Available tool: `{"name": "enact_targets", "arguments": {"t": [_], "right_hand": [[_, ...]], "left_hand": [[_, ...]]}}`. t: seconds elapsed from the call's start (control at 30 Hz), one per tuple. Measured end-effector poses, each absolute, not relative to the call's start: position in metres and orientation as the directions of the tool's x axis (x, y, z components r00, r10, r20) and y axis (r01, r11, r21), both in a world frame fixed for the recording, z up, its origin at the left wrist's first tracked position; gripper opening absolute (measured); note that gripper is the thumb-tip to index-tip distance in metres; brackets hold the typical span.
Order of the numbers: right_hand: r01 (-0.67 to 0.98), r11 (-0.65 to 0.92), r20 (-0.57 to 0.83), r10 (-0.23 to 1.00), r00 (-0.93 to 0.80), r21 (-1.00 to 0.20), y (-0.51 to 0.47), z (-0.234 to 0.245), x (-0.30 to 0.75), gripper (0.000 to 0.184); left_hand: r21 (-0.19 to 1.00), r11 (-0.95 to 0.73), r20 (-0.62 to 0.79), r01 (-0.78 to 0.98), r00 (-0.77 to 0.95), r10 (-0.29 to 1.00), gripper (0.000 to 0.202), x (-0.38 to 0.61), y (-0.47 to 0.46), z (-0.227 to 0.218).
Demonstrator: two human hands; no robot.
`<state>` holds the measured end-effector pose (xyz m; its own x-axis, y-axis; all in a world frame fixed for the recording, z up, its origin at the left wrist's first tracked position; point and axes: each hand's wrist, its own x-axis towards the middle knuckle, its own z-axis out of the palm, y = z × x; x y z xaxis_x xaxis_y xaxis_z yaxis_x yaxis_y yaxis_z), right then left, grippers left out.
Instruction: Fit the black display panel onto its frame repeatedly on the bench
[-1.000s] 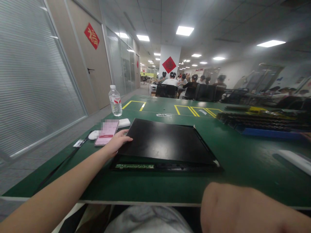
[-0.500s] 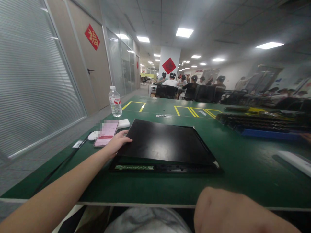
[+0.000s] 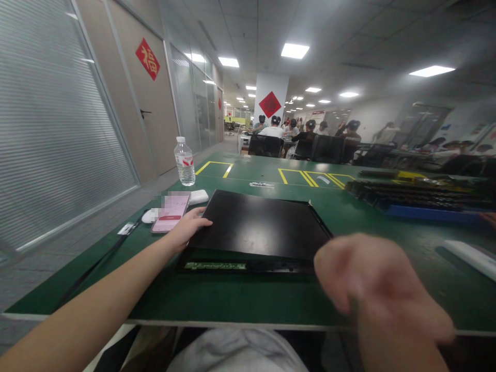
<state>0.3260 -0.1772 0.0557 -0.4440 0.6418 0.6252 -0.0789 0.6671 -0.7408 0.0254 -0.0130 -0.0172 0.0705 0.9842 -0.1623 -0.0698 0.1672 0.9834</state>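
A thin, glossy black display panel [image 3: 256, 222] lies slightly askew over a black frame [image 3: 287, 266]. Along the near side of that frame a green circuit board strip [image 3: 215, 265] shows. My left hand [image 3: 191, 227] grips the panel's left edge, thumb on top and fingers at the far side. Close to the camera, my right hand [image 3: 360, 274] hovers over the near right corner and covers it. It is smeared by motion with its fingers curled in, and whether it holds anything does not show.
A phone [image 3: 172, 212], a white device [image 3: 198, 197] and a water bottle [image 3: 185, 163] stand or lie left. A black strap [image 3: 104, 261] runs along the green table [image 3: 240, 305]. On the right are stacked black parts on a blue tray [image 3: 430, 213] and a white bar [image 3: 473, 260]. Several people sit beyond.
My right hand has risen from the table's near edge up and forward to the panel's near right corner. The left hand and the panel stay in place.
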Motion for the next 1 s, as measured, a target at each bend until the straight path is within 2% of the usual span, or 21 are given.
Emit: {"name": "enact_targets", "arguments": {"t": [0.03,0.1,0.17,0.2,0.27,0.33,0.43,0.57,0.77,1.0], "right_hand": [[-0.069,0.657,0.632,0.683,-0.366,-0.751,-0.158,0.057,0.338,0.023],[0.104,0.572,0.559,0.819,-0.133,-0.814,-0.118,0.052,0.368,0.025],[0.35,0.342,0.404,0.907,0.12,-0.872,-0.083,0.037,0.4,0.028],[0.481,0.162,0.318,0.911,0.263,-0.861,-0.069,0.026,0.414,0.029],[0.644,-0.163,0.199,0.87,0.451,-0.747,-0.051,0.004,0.438,0.029],[0.724,-0.326,0.093,0.876,0.473,-0.608,-0.043,-0.015,0.454,0.027],[0.781,-0.367,0.052,0.89,0.452,-0.506,-0.042,-0.03,0.462,0.032],[0.813,-0.383,0.009,0.903,0.43,-0.439,-0.043,-0.035,0.461,0.043],[0.806,-0.394,-0.022,0.903,0.429,-0.441,-0.041,-0.042,0.465,0.041],[0.799,-0.374,-0.028,0.911,0.41,-0.47,-0.037,-0.054,0.472,0.046]], "left_hand": [[0.983,0.17,-0.165,-0.072,0.072,0.984,0.058,0.026,-0.013,-0.017],[0.982,0.172,-0.167,-0.073,0.068,0.984,0.058,0.026,-0.013,-0.017],[0.982,0.172,-0.167,-0.076,0.062,0.984,0.057,0.026,-0.014,-0.016],[0.981,0.175,-0.171,-0.08,0.057,0.984,0.057,0.026,-0.014,-0.016],[0.978,0.19,-0.186,-0.089,0.046,0.981,0.057,0.027,-0.014,-0.015],[0.975,0.201,-0.199,-0.096,0.038,0.979,0.056,0.028,-0.014,-0.014],[0.973,0.211,-0.209,-0.092,0.032,0.978,0.054,0.029,-0.015,-0.013],[0.976,0.203,-0.202,-0.082,0.023,0.979,0.049,0.029,-0.015,-0.014],[0.977,0.195,-0.193,-0.082,0.028,0.981,0.041,0.03,-0.014,-0.015],[0.972,0.216,-0.213,-0.094,0.043,0.976,0.042,0.03,-0.014,-0.013]]}}
